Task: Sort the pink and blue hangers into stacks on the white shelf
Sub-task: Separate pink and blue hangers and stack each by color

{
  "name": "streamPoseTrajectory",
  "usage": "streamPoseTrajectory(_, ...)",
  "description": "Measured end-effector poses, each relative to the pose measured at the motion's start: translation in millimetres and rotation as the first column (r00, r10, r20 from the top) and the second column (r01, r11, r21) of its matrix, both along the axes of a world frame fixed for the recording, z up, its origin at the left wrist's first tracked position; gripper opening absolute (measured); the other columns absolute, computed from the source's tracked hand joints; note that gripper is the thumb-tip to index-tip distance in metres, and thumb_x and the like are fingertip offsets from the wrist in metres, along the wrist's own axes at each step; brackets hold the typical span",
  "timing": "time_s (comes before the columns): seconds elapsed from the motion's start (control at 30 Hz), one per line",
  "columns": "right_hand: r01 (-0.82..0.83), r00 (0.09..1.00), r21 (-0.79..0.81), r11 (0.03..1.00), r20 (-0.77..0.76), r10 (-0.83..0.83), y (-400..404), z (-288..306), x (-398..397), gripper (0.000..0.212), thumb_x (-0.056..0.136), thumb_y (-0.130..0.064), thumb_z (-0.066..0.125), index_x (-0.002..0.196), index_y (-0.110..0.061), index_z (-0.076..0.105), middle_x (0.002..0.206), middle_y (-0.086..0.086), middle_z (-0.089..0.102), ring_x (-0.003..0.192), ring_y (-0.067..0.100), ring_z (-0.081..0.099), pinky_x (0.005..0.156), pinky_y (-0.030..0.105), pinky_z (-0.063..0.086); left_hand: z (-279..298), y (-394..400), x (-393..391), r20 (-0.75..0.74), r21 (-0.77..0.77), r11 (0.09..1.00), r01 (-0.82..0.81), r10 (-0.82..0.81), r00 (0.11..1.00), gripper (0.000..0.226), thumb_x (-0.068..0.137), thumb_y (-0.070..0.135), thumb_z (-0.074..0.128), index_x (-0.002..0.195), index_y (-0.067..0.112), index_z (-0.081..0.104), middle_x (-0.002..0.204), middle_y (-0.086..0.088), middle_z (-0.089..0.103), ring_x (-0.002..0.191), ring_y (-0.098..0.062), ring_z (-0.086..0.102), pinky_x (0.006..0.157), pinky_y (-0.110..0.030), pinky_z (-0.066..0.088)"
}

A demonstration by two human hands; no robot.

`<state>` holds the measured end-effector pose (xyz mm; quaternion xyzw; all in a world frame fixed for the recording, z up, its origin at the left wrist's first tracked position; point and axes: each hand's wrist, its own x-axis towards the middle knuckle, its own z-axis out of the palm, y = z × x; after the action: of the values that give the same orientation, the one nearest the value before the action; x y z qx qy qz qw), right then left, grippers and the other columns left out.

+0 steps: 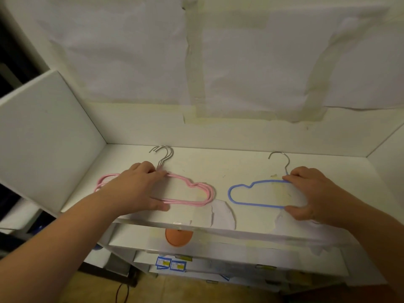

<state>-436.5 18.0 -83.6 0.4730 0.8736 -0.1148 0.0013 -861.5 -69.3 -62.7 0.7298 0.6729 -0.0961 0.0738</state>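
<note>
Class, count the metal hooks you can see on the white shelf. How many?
4: three bunched together above the pink hangers by the left hand, one on the blue hanger by the right hand. More may be hidden.

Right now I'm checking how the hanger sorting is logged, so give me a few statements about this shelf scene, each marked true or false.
1. The left hand rests on a stack of pink hangers. True.
2. The blue hanger lies on top of the pink ones. False: it lies apart from them, to their right on the white shelf.
3. The right hand holds the blue hanger, with fingers on its upper bar and the thumb at its lower bar. True.
4. The pink hangers' metal hooks point toward the shelf's front edge. False: they point toward the back wall.
5. Several blue hangers are stacked under the right hand. False: only one blue outline and one hook show.
</note>
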Motion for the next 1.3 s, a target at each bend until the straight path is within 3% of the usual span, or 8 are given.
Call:
streamPoseTrajectory(0.13, 0.005, 1.0, -0.004, 1.0, -0.005, -0.005, -1, 0, 0, 0.097, 0.06, -0.074, 0.047, 0.141, -0.02, 0.045, 0.118, -0.011, 0.039, 0.105, 0.008, 0.033, 0.096, 0.022, 0.031, -6, 2, -5, 0.056, -0.003, 1.0, -0.027, 0.027, 0.998, 0.102, 0.056, 0.09, 0.042, 0.145, 0.041, 0.026, 0.132, 0.007, 0.035, 0.123, -0.016, 0.032, 0.104, -0.032, 0.034)
streamPoseTrajectory(0.27, 0.012, 1.0, 0.007, 1.0, -0.013, -0.012, -4, 1, 1, 0.095, 0.059, -0.072, 0.049, 0.138, -0.02, 0.048, 0.115, -0.011, 0.041, 0.104, 0.01, 0.035, 0.097, 0.026, 0.035, -8, 2, -4, 0.049, 0.013, 1.0, -0.028, 0.027, 0.998, 0.095, 0.068, 0.081, 0.053, 0.147, 0.038, 0.024, 0.136, 0.004, 0.033, 0.127, -0.018, 0.029, 0.106, -0.032, 0.031)
streamPoseTrajectory(0.37, 0.02, 0.999, 0.008, 1.0, -0.031, -0.02, -6, 1, 1, 0.093, 0.058, -0.07, 0.049, 0.136, -0.02, 0.049, 0.114, -0.01, 0.042, 0.104, 0.012, 0.037, 0.096, 0.028, 0.035, -10, 3, -4, 0.046, 0.047, 0.998, -0.028, 0.025, 0.999, 0.096, 0.067, 0.082, 0.051, 0.148, 0.039, 0.023, 0.138, 0.002, 0.032, 0.13, -0.021, 0.029, 0.107, -0.033, 0.03)
streamPoseTrajectory(0.57, 0.036, 0.997, 0.016, 0.999, -0.067, -0.035, -7, -2, 4, 0.091, 0.061, -0.068, 0.052, 0.138, -0.02, 0.047, 0.116, -0.014, 0.038, 0.106, 0.009, 0.036, 0.095, 0.025, 0.033, -8, 4, -2, 0.075, -0.022, 0.998, -0.056, 0.058, 0.995, 0.093, 0.073, 0.074, 0.057, 0.15, 0.041, 0.016, 0.148, 0.003, 0.024, 0.136, -0.019, 0.023, 0.11, -0.033, 0.025)
streamPoseTrajectory(0.7, 0.049, 0.994, 0.043, 0.998, -0.096, -0.044, -17, 0, 10, 0.083, 0.069, -0.066, 0.059, 0.139, -0.022, 0.045, 0.122, -0.013, 0.04, 0.111, 0.009, 0.038, 0.095, 0.022, 0.031, -7, -2, 10, 0.066, 0.028, 0.995, -0.098, 0.096, 0.993, 0.117, 0.051, 0.1, 0.026, 0.15, 0.038, 0.017, 0.154, -0.001, 0.021, 0.14, -0.025, 0.022, 0.113, -0.038, 0.023)
streamPoseTrajectory(0.8, 0.097, 0.986, 0.127, 0.987, -0.147, -0.078, -29, 8, 17, 0.071, 0.076, -0.054, 0.07, 0.135, -0.02, 0.049, 0.126, -0.008, 0.046, 0.113, 0.011, 0.041, 0.096, 0.023, 0.032, 3, -8, 38, 0.072, 0.182, 0.981, -0.073, 0.061, 0.996, 0.113, 0.057, 0.098, 0.014, 0.148, 0.031, 0.029, 0.152, -0.004, 0.03, 0.137, -0.027, 0.029, 0.113, -0.04, 0.025)
streamPoseTrajectory(1.03, 0.276, 0.926, 0.298, 0.914, -0.337, -0.17, -73, 48, 58, 0.052, 0.078, -0.043, 0.07, 0.123, -0.019, 0.059, 0.115, -0.005, 0.058, 0.106, 0.015, 0.054, 0.092, 0.029, 0.044, 39, -14, 156, 0.273, 0.375, 0.927, -0.023, -0.086, 0.958, 0.063, 0.084, 0.055, 0.055, 0.14, 0.026, 0.047, 0.141, 0.002, 0.048, 0.129, -0.021, 0.041, 0.107, -0.035, 0.034)
streamPoseTrajectory(1.3, 0.468, 0.865, 0.353, 0.81, -0.371, -0.338, -169, 74, 170, 0.054, 0.081, -0.05, 0.061, 0.125, -0.018, 0.059, 0.116, -0.003, 0.061, 0.105, 0.015, 0.055, 0.088, 0.033, 0.049, 58, -43, 298, 0.299, 0.429, 0.896, 0.116, -0.262, 0.918, 0.056, 0.086, 0.046, 0.059, 0.137, 0.026, 0.049, 0.136, 0.004, 0.051, 0.125, -0.021, 0.046, 0.101, -0.034, 0.039)
